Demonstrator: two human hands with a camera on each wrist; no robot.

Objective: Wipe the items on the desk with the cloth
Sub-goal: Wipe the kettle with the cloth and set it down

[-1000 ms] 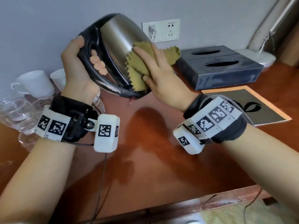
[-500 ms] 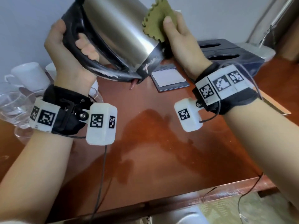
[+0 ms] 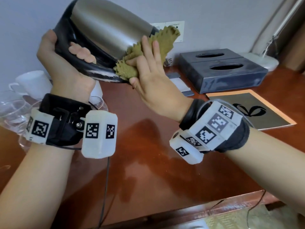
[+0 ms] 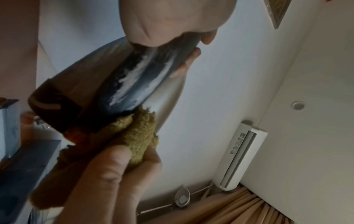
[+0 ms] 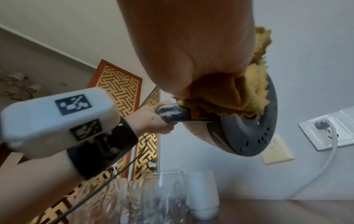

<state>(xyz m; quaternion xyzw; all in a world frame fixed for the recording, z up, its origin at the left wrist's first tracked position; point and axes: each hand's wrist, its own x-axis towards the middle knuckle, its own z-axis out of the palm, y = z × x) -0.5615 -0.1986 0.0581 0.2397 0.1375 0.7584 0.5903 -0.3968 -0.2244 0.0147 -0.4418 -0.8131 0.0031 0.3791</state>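
Observation:
A steel kettle [image 3: 107,30] with a black handle is tipped on its side above the desk [image 3: 148,171]. My left hand [image 3: 66,63] grips the handle, fingers curled through it. An olive cloth [image 3: 158,45] lies bunched against the kettle's lower side near its base. My right hand [image 3: 151,71] presses it there with straight fingers, the thumb pinching a fold. In the left wrist view the cloth [image 4: 138,136] meets the scuffed handle [image 4: 138,78]. In the right wrist view the cloth [image 5: 229,97] overlaps the rim of the kettle's grey base [image 5: 247,128].
White cups [image 3: 33,85] and clear glasses [image 3: 11,111] stand at the left, under my left wrist. A dark tissue box [image 3: 219,71], a small notepad [image 3: 181,85] and a black-and-orange booklet [image 3: 257,109] lie at the right. A wall socket [image 3: 176,27] is behind the kettle.
My right hand has brought the cloth down from the kettle's far upper side to its lower side by the handle's foot. The kettle has tilted and shifted slightly right.

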